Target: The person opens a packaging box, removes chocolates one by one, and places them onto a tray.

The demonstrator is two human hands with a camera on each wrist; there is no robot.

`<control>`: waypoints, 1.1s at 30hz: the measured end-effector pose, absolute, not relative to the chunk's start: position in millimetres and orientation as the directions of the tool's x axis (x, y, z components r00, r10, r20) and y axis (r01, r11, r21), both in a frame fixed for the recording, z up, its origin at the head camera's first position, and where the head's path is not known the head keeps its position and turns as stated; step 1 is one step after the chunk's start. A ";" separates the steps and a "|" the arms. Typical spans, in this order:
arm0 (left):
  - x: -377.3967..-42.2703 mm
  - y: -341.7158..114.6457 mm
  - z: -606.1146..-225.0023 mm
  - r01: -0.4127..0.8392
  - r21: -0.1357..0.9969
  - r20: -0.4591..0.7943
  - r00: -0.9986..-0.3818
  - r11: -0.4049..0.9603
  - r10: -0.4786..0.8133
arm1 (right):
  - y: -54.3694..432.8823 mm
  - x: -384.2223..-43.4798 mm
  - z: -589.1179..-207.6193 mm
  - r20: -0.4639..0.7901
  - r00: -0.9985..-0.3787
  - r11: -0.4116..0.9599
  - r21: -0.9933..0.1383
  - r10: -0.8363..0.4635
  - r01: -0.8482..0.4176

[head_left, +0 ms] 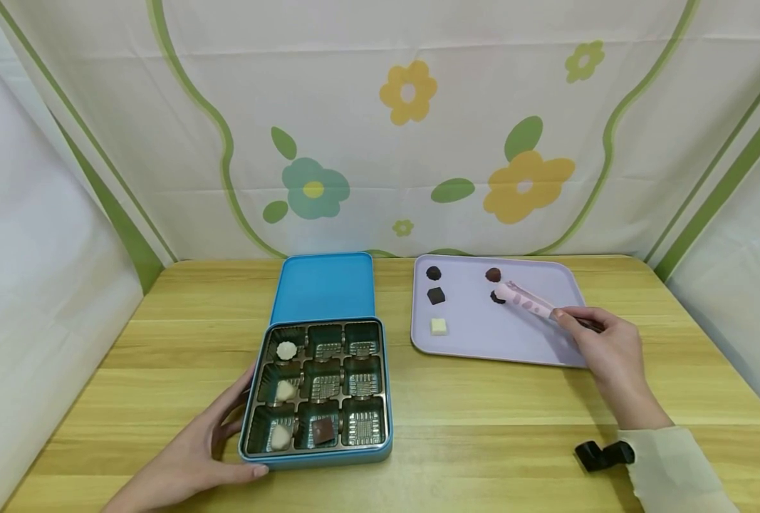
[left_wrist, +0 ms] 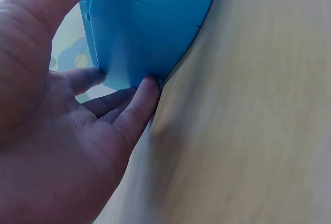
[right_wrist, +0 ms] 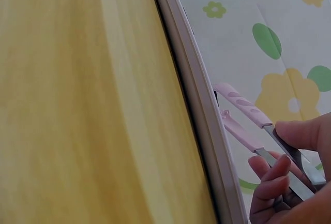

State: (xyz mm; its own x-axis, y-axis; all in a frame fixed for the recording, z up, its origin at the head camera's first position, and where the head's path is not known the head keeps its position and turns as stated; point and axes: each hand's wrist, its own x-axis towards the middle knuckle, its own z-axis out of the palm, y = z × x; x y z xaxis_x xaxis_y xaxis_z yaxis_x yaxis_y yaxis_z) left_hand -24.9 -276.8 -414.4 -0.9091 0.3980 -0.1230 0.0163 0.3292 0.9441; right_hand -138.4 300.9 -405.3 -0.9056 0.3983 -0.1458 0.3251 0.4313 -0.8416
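Note:
My right hand grips a pair of metal tongs with pink tips, thumb on one arm and fingers on the other. The two arms stand apart in the right wrist view. In the head view the pink tips cover part of a dark round chocolate on the lilac tray; whether they pinch it I cannot tell. My left hand rests against the left side of a blue tin, thumb at its front corner, fingers extended to its wall.
A reddish-brown chocolate, dark chocolates and a white square one lie on the tray. White chocolates fill the tin's left column; a brown square sits front middle. The blue lid lies behind.

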 end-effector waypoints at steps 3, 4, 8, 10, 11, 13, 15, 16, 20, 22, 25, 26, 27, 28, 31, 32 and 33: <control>-24.9 -276.8 -414.1 0.005 0.945 -0.134 -0.906 0.327 0.401 | 300.8 -137.7 -405.1 -0.141 -0.907 0.432 -0.843 0.396 0.320; -24.9 -276.8 -414.0 0.001 0.945 -0.137 -0.906 0.327 0.400 | 300.7 -137.5 -404.9 -0.138 -0.908 0.433 -0.844 0.395 0.317; -24.7 -276.8 -413.9 0.001 0.944 -0.138 -0.907 0.330 0.397 | 300.2 -136.7 -403.7 -0.120 -0.913 0.456 -0.836 0.389 0.305; -24.5 -276.8 -414.0 0.009 0.943 -0.131 -0.909 0.333 0.396 | 300.2 -136.8 -403.0 -0.116 -0.915 0.469 -0.829 0.387 0.304; -24.5 -276.9 -414.1 0.012 0.942 -0.128 -0.909 0.334 0.396 | 300.4 -136.9 -402.6 -0.114 -0.915 0.477 -0.824 0.387 0.305; -24.4 -276.9 -414.2 0.021 0.941 -0.122 -0.910 0.337 0.396 | 300.8 -137.1 -401.5 -0.113 -0.913 0.487 -0.816 0.392 0.310; -24.4 -276.9 -414.3 0.026 0.941 -0.117 -0.910 0.337 0.397 | 301.6 -136.7 -399.7 -0.110 -0.911 0.494 -0.811 0.397 0.313; -24.4 -276.9 -414.2 0.028 0.941 -0.115 -0.911 0.337 0.397 | 301.9 -136.5 -398.6 -0.108 -0.911 0.495 -0.811 0.398 0.312; -24.5 -276.8 -413.3 0.032 0.943 -0.109 -0.911 0.332 0.398 | 300.4 -134.7 -393.1 -0.090 -0.914 0.496 -0.816 0.395 0.295; -24.5 -276.7 -412.8 0.032 0.944 -0.109 -0.910 0.329 0.400 | 296.8 -133.9 -390.2 -0.082 -0.919 0.497 -0.821 0.385 0.281; -24.5 -276.8 -412.8 0.030 0.948 -0.108 -0.907 0.318 0.408 | 288.3 -132.0 -385.8 -0.064 -0.935 0.496 -0.834 0.349 0.242; -24.7 -277.0 -412.9 0.029 0.949 -0.108 -0.905 0.313 0.411 | 285.0 -131.0 -384.4 -0.054 -0.943 0.499 -0.837 0.329 0.222; -24.8 -277.3 -413.0 0.025 0.952 -0.110 -0.903 0.306 0.415 | 281.6 -129.6 -383.1 -0.042 -0.952 0.503 -0.842 0.303 0.197; -24.9 -277.7 -413.1 0.022 0.954 -0.111 -0.902 0.299 0.418 | 278.0 -127.9 -381.7 -0.031 -0.961 0.505 -0.846 0.275 0.171; -25.5 -279.1 -413.5 0.007 0.961 -0.117 -0.895 0.277 0.429 | 265.9 -121.6 -377.2 0.010 -0.982 0.510 -0.856 0.191 0.090; -25.7 -279.5 -413.5 0.000 0.963 -0.121 -0.893 0.268 0.434 | 261.3 -119.7 -375.6 0.022 -0.986 0.512 -0.856 0.166 0.066; -25.9 -279.8 -413.3 -0.003 0.965 -0.121 -0.891 0.263 0.437 | 256.7 -117.5 -374.0 0.032 -0.989 0.508 -0.860 0.142 0.045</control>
State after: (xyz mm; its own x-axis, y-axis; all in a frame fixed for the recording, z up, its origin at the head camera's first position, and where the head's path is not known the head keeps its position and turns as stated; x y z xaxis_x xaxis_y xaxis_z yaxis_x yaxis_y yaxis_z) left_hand -25.9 -279.8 -413.3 -0.8913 0.4369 -0.1214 -0.0027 0.2625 0.9649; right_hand -117.5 256.7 -374.0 -0.9893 0.1422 0.0318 0.0454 0.5083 -0.8600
